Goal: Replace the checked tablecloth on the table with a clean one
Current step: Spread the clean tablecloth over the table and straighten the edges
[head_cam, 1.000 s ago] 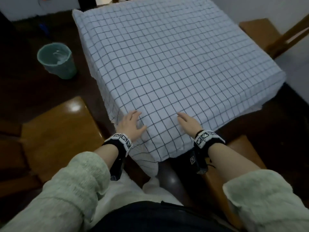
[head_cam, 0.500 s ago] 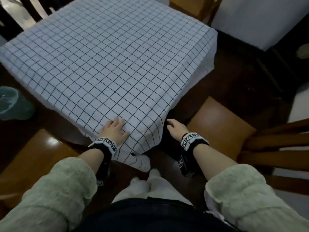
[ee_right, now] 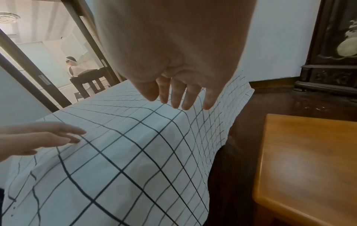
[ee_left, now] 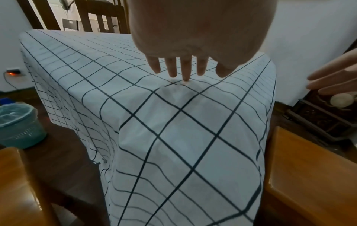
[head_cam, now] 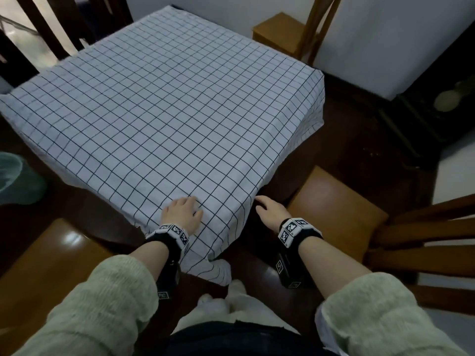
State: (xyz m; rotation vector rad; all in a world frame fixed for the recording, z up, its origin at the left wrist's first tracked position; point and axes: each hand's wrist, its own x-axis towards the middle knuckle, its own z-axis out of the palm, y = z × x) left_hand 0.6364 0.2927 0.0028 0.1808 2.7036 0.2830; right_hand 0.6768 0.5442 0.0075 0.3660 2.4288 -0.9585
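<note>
The white checked tablecloth (head_cam: 164, 106) with a thin dark grid covers the whole square table and hangs over its edges. My left hand (head_cam: 181, 211) lies flat on the cloth at the near corner, fingers straight, the fingertips (ee_left: 186, 76) pressing into the fabric (ee_left: 173, 122). My right hand (head_cam: 268, 210) hovers just beside that corner, off the table's right edge, fingers extended and relaxed and holding nothing; in the right wrist view its fingers (ee_right: 181, 99) float above the cloth (ee_right: 125, 152). No second cloth is in view.
Wooden chair seats stand close on the near left (head_cam: 51, 265) and near right (head_cam: 334, 211), another chair (head_cam: 280, 29) at the far right. A teal waste bin (head_cam: 15, 181) sits on the dark floor at left. A dark carved cabinet (ee_right: 332, 61) stands against the right wall.
The view has swung, so the table corner now lies between my hands. My right hand has slid off the tabletop to beside the right edge; the left hand stays flat on the corner.
</note>
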